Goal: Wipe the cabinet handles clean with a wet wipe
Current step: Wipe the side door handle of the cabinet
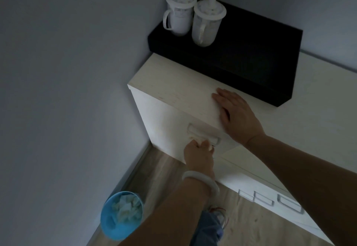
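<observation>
Head view: left hand grips wipe on handle, whose long axis runs toward the cabinet's right edge; right hand lies flat on cabinet top.

Two lidded plastic cups, one touching the other, stand on a black box in the corner ahead of me. Down by the wall a blue bin holds crumpled tissues. My shoe is on the wooden floor.
</observation>
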Action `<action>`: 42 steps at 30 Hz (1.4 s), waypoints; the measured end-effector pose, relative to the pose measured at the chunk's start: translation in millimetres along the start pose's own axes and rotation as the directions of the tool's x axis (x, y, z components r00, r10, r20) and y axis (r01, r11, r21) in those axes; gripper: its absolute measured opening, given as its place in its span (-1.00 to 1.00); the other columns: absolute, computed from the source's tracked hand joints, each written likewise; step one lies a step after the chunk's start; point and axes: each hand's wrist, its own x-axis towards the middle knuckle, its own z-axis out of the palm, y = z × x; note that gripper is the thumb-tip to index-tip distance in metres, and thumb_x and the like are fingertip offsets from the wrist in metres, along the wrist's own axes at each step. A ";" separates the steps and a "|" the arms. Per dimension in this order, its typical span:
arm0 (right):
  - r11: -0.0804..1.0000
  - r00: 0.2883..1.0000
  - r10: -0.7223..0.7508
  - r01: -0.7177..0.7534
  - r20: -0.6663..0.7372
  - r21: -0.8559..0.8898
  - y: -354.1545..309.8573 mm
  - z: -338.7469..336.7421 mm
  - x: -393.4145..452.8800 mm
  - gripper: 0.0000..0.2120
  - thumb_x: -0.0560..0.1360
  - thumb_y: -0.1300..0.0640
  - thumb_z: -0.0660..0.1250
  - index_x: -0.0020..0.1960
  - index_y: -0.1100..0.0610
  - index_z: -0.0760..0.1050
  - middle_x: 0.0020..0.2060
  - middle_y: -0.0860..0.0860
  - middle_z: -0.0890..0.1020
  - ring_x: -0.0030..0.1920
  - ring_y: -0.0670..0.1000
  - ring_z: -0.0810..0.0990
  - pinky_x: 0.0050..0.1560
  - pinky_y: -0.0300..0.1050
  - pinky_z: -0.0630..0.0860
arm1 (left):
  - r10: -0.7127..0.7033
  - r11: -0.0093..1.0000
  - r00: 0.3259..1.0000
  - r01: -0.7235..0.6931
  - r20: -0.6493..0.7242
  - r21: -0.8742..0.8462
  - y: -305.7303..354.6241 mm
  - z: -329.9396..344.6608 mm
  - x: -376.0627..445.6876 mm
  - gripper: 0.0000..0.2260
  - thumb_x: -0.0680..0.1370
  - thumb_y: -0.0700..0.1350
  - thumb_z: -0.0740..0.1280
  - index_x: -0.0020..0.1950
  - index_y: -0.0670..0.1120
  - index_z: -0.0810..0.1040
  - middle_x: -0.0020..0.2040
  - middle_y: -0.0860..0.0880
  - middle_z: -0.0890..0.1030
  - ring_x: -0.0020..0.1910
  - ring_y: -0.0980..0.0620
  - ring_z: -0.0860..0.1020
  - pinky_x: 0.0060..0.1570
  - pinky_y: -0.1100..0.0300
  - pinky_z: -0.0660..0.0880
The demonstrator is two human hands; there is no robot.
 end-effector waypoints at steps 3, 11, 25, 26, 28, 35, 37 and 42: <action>1.000 1.000 -0.006 0.007 -0.016 0.011 -0.7 -1.0 -0.3 -0.55 0.60 0.10 0.07 0.48 0.06 0.31 0.47 0.02 0.34 0.47 -0.02 0.27 0.52 -0.08 0.06 | -0.047 0.996 0.998 0.051 0.052 -0.069 2.5 3.0 -9.9 -0.91 0.56 -0.39 0.27 -0.03 -0.36 0.56 -0.13 -0.21 0.59 -0.09 -0.12 0.57 -0.26 0.31 0.60; 1.000 1.000 -0.001 0.001 -0.016 0.009 -1.0 -0.7 -0.3 -0.57 0.62 0.16 0.13 0.49 0.05 0.29 0.48 0.01 0.32 0.47 -0.04 0.24 0.50 -0.19 -0.04 | -0.012 0.992 1.000 0.010 -0.011 -0.122 33.1 -13.6 9.2 -0.84 0.56 -0.39 0.26 -0.18 -0.24 0.54 -0.19 -0.14 0.58 -0.11 -0.07 0.56 -0.21 0.26 0.57; 1.000 0.999 -0.011 0.011 -0.033 0.017 -0.6 1.9 0.1 -0.58 0.62 0.16 0.13 0.48 0.06 0.32 0.47 0.02 0.34 0.47 -0.02 0.27 0.52 -0.12 0.04 | -0.122 0.980 0.988 0.136 0.097 -0.146 16.3 -1.4 -0.4 -0.90 0.57 -0.36 0.26 0.08 -0.28 0.49 0.03 -0.20 0.61 -0.02 -0.07 0.62 -0.05 0.13 0.63; 1.000 1.000 -0.012 0.013 -0.028 0.018 -0.5 1.7 0.4 -0.58 0.62 0.15 0.13 0.48 0.06 0.31 0.47 0.01 0.34 0.47 -0.02 0.27 0.52 -0.09 0.05 | -0.169 0.973 0.976 0.188 0.141 -0.133 9.4 2.6 -3.0 -0.84 0.56 -0.39 0.25 0.12 -0.32 0.49 0.05 -0.22 0.61 -0.02 -0.07 0.61 0.01 0.09 0.62; 1.000 1.000 -0.012 0.012 -0.018 0.019 -0.3 1.1 0.4 -0.57 0.62 0.15 0.13 0.48 0.05 0.30 0.47 0.01 0.33 0.47 -0.03 0.26 0.52 -0.09 0.04 | -0.258 0.943 0.930 0.301 0.262 -0.139 0.3 6.8 -11.2 -0.79 0.53 -0.46 0.18 0.12 -0.34 0.50 -0.01 -0.21 0.60 -0.01 -0.09 0.59 0.16 0.00 0.57; 0.999 1.000 -0.008 0.008 -0.015 0.033 -0.8 -0.2 -0.5 -0.57 0.63 0.15 0.13 0.49 0.05 0.29 0.48 0.01 0.32 0.48 -0.05 0.24 0.52 -0.15 -0.01 | -0.259 0.951 0.924 0.295 0.280 -0.096 -0.1 -8.7 -5.1 -0.83 0.53 -0.39 0.33 0.11 -0.31 0.54 -0.01 -0.17 0.61 0.06 -0.10 0.58 0.20 0.00 0.54; 0.999 1.000 -0.008 0.009 -0.018 0.033 -0.8 -0.1 -0.2 -0.57 0.62 0.15 0.12 0.49 0.05 0.30 0.47 0.01 0.33 0.47 -0.04 0.25 0.52 -0.13 0.01 | -0.246 0.960 0.933 0.271 0.262 -0.066 7.6 -16.7 -3.4 -0.93 0.54 -0.33 0.35 0.02 -0.28 0.56 -0.03 -0.16 0.62 0.08 -0.11 0.58 0.13 0.04 0.56; 0.999 0.999 -0.018 0.019 -0.029 0.026 1.0 2.0 -0.7 -0.57 0.62 0.13 0.10 0.48 0.05 0.31 0.47 0.02 0.34 0.46 -0.03 0.27 0.52 -0.12 0.04 | -0.162 0.951 0.974 0.196 0.158 -0.237 45.2 -42.0 17.0 -0.95 0.53 -0.36 0.35 -0.05 -0.26 0.56 -0.06 -0.16 0.61 -0.08 -0.06 0.58 -0.08 0.07 0.58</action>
